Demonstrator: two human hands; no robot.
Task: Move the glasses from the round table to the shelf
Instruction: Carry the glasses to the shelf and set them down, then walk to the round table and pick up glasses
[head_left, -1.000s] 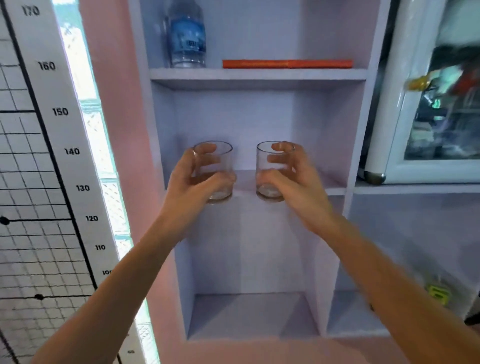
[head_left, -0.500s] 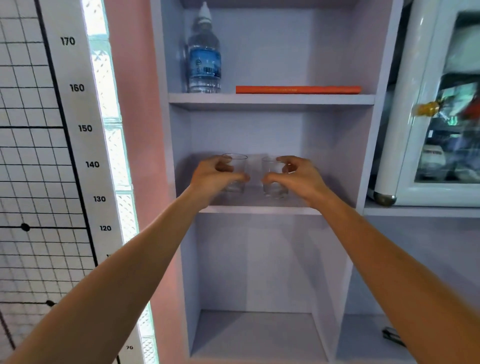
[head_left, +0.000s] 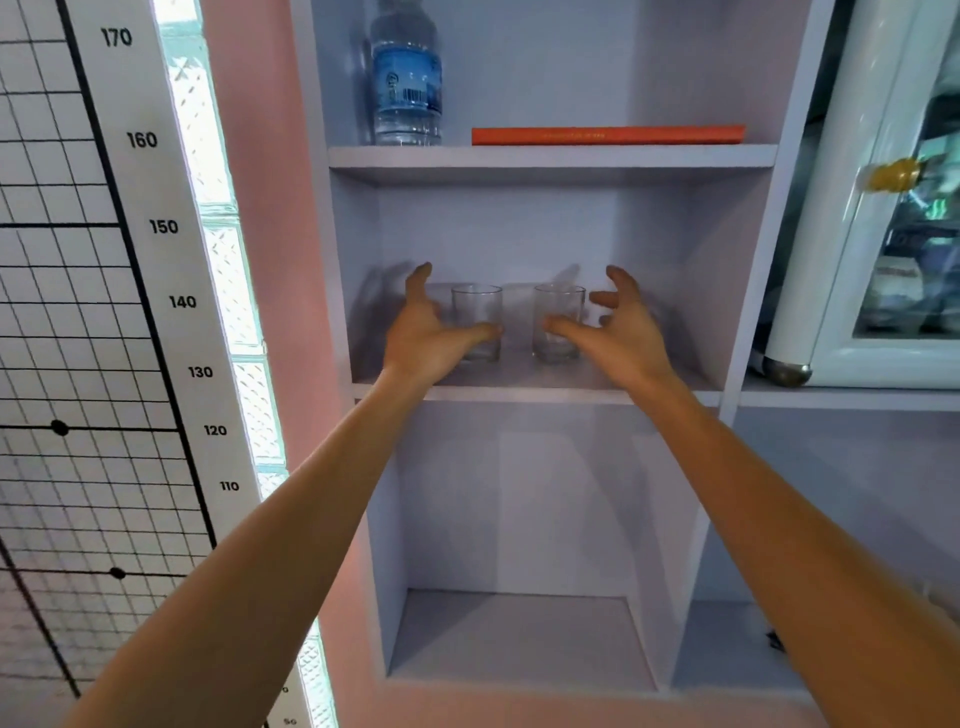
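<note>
glass tumblers (head_left: 477, 322) stand upright on the shelf (head_left: 524, 385) (side by side) between our spread, empty left hand (head_left: 427, 332) and right hand (head_left: 618, 327).

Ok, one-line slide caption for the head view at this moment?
Both hands, left hand and right hand, open beside two upright glasses, left glass and right glass, on the middle shelf.

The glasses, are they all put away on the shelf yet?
Both glasses, the left glass and right glass, stand upright on the middle shelf. The left hand and right hand are spread open beside them. The round table isn't in view, so more may remain.
</note>
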